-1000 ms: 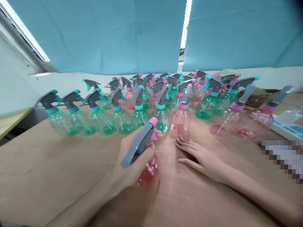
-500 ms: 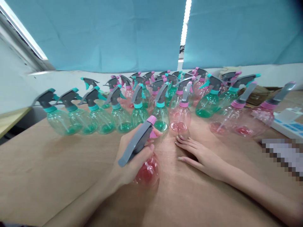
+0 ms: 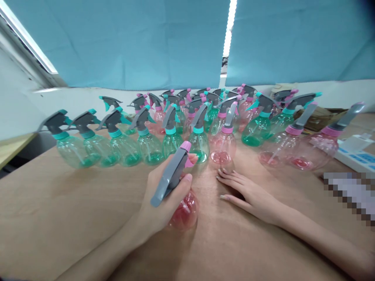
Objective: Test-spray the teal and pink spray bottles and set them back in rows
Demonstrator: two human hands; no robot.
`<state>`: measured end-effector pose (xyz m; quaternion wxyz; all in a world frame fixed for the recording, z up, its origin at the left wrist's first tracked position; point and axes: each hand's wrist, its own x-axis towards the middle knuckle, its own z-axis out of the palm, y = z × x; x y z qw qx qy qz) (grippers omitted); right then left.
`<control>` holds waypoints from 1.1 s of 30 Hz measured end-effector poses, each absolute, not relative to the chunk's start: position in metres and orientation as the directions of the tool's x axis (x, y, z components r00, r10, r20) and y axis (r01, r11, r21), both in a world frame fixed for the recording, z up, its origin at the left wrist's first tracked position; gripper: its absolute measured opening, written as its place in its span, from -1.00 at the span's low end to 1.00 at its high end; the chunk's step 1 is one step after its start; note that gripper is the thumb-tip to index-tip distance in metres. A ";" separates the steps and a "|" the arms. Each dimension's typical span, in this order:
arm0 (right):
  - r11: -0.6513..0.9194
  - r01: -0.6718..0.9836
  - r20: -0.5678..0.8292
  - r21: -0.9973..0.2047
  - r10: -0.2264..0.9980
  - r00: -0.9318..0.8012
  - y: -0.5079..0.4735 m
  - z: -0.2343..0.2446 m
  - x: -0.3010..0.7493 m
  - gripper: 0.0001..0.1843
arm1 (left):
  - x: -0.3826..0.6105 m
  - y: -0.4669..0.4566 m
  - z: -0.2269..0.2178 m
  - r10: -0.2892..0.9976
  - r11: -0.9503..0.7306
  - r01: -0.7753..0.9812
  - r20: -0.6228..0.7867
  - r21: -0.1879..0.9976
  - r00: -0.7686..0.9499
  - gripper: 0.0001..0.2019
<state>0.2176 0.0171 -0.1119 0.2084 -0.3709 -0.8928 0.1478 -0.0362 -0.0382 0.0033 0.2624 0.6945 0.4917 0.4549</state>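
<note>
My left hand (image 3: 164, 199) is wrapped round the neck of a pink spray bottle (image 3: 186, 212) with a grey trigger head and pink nozzle. The bottle is at the middle front of the table, its lower part showing below my fingers; its neck is hidden. My right hand (image 3: 249, 191) lies palm down on the wood, fingers stretched out and holding nothing. Just beyond its fingertips stands another pink spray bottle (image 3: 222, 150). A green spray bottle (image 3: 198, 144) stands left of that one, behind my left hand.
Several green spray bottles (image 3: 124, 150) form a row at the left, with more green and pink ones crowded behind. Two pink bottles (image 3: 313, 150) stand at the right, near a white device with blue keys (image 3: 359, 156). A blurred-out flat object (image 3: 348, 195) lies at the right edge.
My left hand and the pink spray bottle in it have shifted very slightly up and to the right. My right hand has stayed in place.
</note>
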 end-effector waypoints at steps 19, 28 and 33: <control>0.683 0.610 0.249 -0.403 0.723 -0.645 0.017 -0.112 0.218 -0.41 | -0.035 -0.039 0.004 0.923 -0.369 0.488 0.373 0.791 0.092 -0.70; 0.677 0.612 0.236 -0.409 0.727 -0.645 0.018 -0.111 0.219 -0.40 | -0.035 -0.044 0.004 0.923 -0.371 0.514 0.366 0.773 0.116 -0.63; 0.683 0.606 0.254 -0.408 0.722 -0.643 0.018 -0.111 0.219 -0.42 | -0.036 -0.042 0.004 0.915 -0.396 0.463 0.386 0.793 0.122 -0.61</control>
